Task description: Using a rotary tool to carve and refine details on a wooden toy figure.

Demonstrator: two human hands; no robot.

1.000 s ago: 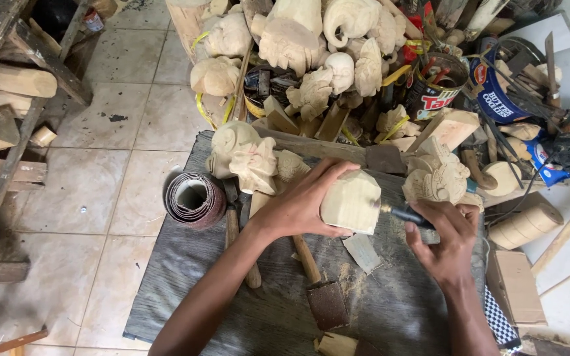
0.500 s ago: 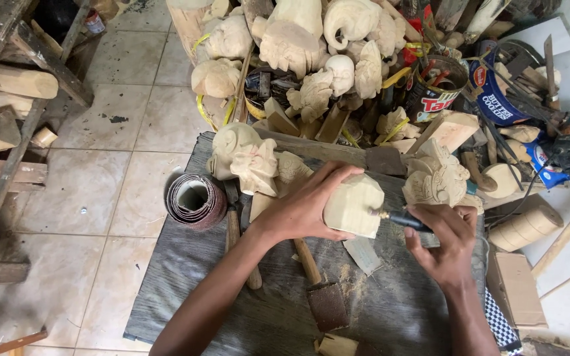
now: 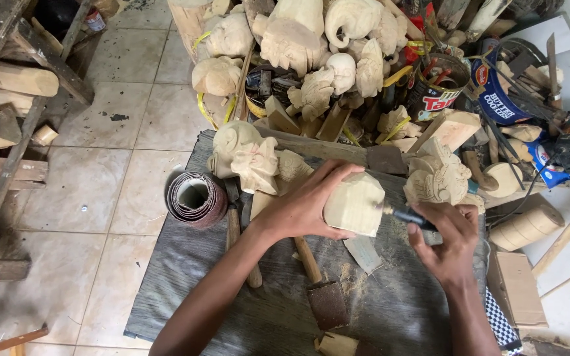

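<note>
- The left hand (image 3: 308,207) wraps its fingers around a pale wooden block (image 3: 357,203), holding it just above the grey mat (image 3: 186,283)
- The right hand (image 3: 450,244) has its fingers closed on a dark-handled rotary tool (image 3: 409,216), whose tip touches the block's right face
- A mallet (image 3: 318,283) lies on the mat near the block, with sawdust beside it
- A sandpaper roll (image 3: 196,198) sits on the mat's left edge
- Carved wooden figures (image 3: 252,158) crowd the far side
</note>
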